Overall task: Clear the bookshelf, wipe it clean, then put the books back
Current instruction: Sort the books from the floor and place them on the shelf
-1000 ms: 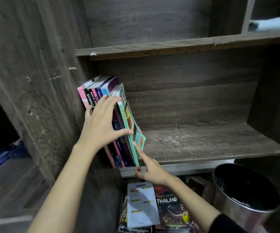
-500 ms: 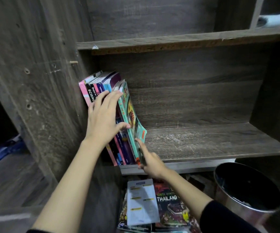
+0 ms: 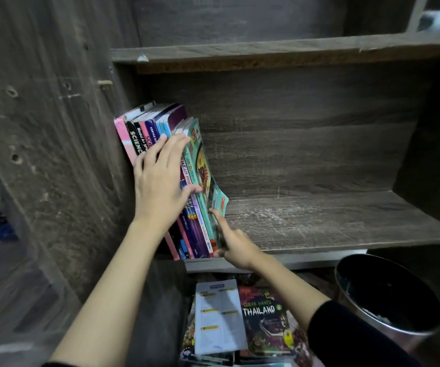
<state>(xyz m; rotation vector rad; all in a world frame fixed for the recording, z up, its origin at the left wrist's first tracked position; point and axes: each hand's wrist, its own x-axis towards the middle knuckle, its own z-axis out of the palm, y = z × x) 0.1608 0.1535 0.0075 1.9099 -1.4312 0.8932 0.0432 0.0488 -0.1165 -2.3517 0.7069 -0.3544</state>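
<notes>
A row of books (image 3: 145,133) stands at the left end of the wooden shelf (image 3: 319,221), leaning against the side panel. The outermost is a thin teal book (image 3: 200,154), bowed at its lower part. My left hand (image 3: 160,181) lies flat on the spines with straight fingers, its thumb on the teal book's edge. My right hand (image 3: 237,247) is at the foot of the row, index finger stretched up along the teal cover and thumb by its bottom corner. The other right fingers are hidden.
A pile of books (image 3: 264,319) with a white booklet (image 3: 219,313) on top lies on the floor below the shelf. A round metal bin (image 3: 388,300) stands at the lower right. Another shelf board (image 3: 266,49) runs above. The shelf right of the row is bare and scratched.
My right index finger has slid a little higher up the teal cover. My left hand has stayed pressed on the spines, and the row stands slightly closer to the side panel.
</notes>
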